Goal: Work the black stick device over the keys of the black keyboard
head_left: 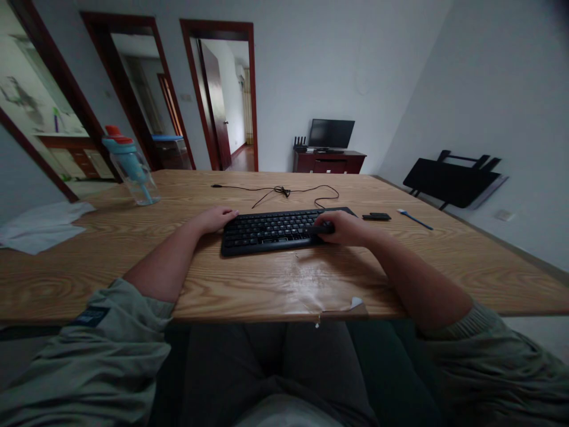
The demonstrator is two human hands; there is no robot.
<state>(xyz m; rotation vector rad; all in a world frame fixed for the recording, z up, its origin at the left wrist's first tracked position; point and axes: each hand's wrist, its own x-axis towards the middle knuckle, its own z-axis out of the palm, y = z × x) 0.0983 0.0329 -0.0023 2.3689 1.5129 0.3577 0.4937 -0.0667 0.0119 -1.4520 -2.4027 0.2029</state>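
A black keyboard lies flat on the wooden table in front of me. In its front row a gap shows pale outlines where a long key would sit. My left hand holds the keyboard's far left corner, fingers along its edge. Over the right part of the keys, my right hand is closed round a black-handled tool. The tool points left, and its tip is too dark to make out. To the right of that hand lie small black pieces, possibly loose keys, and a blue brush with a white head.
Behind the keyboard runs a thin black cable, bundled midway, with a plug at its left end. A clear bottle with a red and blue lid stands at the left, near white tissue. The table's front edge has peeling film.
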